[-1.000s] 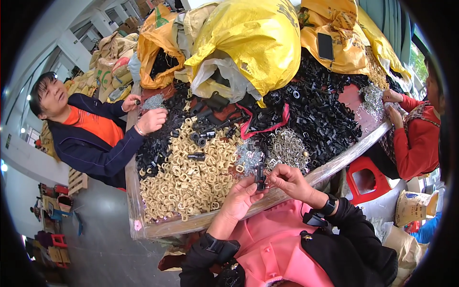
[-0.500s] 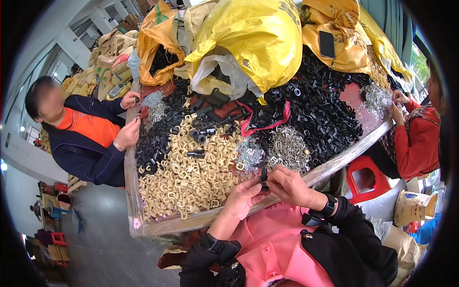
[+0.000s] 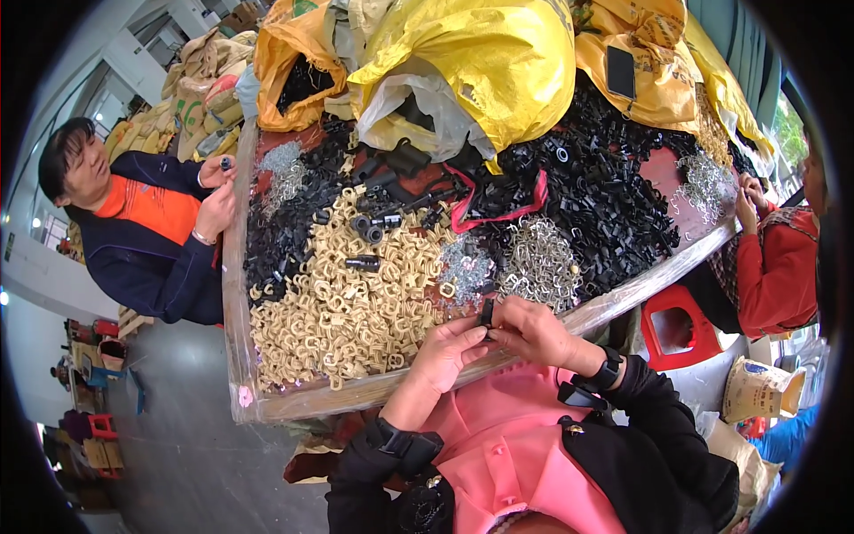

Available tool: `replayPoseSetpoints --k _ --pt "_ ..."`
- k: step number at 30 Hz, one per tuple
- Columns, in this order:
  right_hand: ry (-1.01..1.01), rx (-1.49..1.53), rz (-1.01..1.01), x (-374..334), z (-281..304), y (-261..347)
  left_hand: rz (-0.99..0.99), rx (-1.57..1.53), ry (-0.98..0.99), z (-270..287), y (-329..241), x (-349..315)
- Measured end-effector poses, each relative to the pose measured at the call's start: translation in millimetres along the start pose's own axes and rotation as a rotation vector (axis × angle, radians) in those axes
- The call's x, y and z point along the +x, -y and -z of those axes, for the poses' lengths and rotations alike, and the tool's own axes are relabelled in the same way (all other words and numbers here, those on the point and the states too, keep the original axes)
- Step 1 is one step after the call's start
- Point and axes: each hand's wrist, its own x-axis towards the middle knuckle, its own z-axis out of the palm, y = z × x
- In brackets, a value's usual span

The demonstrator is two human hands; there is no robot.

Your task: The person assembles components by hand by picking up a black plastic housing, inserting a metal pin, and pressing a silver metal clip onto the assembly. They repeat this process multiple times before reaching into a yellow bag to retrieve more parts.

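Both my hands meet at the table's near edge around a small black plastic part. Fingers and thumb of my left hand pinch it from the left. My right hand closes on it from the other side, its fingertips against the left ones. Just beyond them lie a heap of silver metal clips and a small pile of fine grey metal pieces. Left of these spreads a large heap of beige ring-like pieces. Some of the black part is hidden by my fingers.
The wood-edged table carries a wide heap of black plastic parts. A big yellow sack stands at its far side; a phone rests on an orange sack. Co-workers sit left and right. A red stool is at right.
My hands remain together on the black part, shifted slightly up in the picture, which now stands more upright between the fingers. The left co-worker's hands have moved up and to the left.
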Motion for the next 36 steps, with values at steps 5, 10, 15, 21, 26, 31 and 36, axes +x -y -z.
replayPoseSetpoints --k 5,10,15,21,26,31,36 --pt "0.1 0.249 -0.346 5.8 3.4 -1.0 -0.099 -0.05 -0.064 16.2 -13.3 -10.5" --pt "0.316 -0.082 -0.016 23.9 6.2 -26.4 -0.207 -0.127 -0.182 42.5 -26.2 -24.6" --pt "0.256 -0.502 -0.041 65.4 -26.5 -27.1 -0.248 -0.191 -0.16 51.6 -19.8 -27.0" --pt "0.292 -0.684 0.04 71.2 -68.2 -64.1 -0.243 -0.184 -0.175 45.8 -17.1 -31.6" --pt "0.189 -0.018 -0.184 60.1 -44.8 -46.3 -0.27 -0.233 -0.174 52.7 -15.0 -33.1" --pt "0.227 0.957 -0.628 42.5 -26.2 -15.3 -0.258 -0.2 -0.132 44.6 -12.7 -24.3" --pt "0.232 0.954 -0.531 27.3 -20.9 -13.2 -0.209 -0.104 -0.083 32.8 -15.0 -24.2"
